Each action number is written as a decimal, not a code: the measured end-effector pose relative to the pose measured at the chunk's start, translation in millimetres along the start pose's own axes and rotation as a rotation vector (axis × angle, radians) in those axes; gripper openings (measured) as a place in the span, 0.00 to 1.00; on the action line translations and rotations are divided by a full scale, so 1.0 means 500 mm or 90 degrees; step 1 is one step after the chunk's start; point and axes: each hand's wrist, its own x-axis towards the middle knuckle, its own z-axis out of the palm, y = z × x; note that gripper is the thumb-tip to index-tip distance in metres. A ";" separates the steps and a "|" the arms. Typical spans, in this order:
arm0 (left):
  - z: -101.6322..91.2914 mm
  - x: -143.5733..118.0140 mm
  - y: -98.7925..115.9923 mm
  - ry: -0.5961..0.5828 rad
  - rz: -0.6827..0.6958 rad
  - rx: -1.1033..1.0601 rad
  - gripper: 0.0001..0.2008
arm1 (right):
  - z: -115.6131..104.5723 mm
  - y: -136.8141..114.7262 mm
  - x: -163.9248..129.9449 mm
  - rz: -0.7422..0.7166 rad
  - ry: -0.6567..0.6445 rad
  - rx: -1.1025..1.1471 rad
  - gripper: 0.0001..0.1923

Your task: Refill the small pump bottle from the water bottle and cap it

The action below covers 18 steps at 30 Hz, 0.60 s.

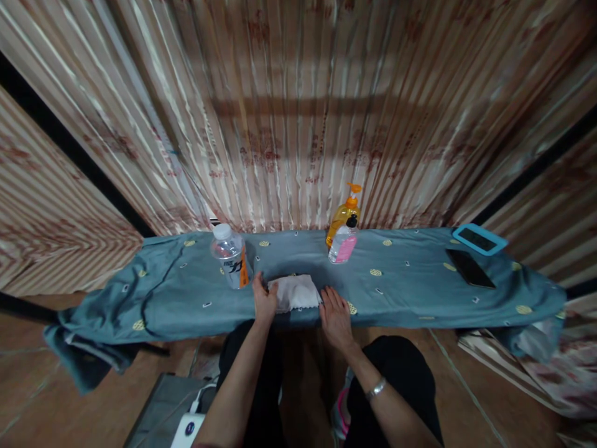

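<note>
A small white cloth [296, 293], folded into a rough rectangle with a wavy front edge, lies on the table in front of me. At its left end is my left hand [265, 302], closed on the cloth with the thumb over its edge. My right hand [336, 316] lies palm down at the cloth's right end, fingers stretched out and fingertips touching its corner. Behind my left hand stands a clear plastic bottle [232, 258] with a white cap and an orange and grey label.
A yellow pump bottle [339, 219] and a clear pump bottle with a pink label [344, 242] stand at the back. A blue-framed device [480, 239] and a dark phone [470, 269] lie right. The blue-green tablecloth [410, 298] reaches a striped curtain [289, 124].
</note>
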 end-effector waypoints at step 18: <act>0.022 -0.023 0.020 -0.103 0.253 0.146 0.33 | -0.275 0.534 0.044 0.377 0.053 -0.174 0.43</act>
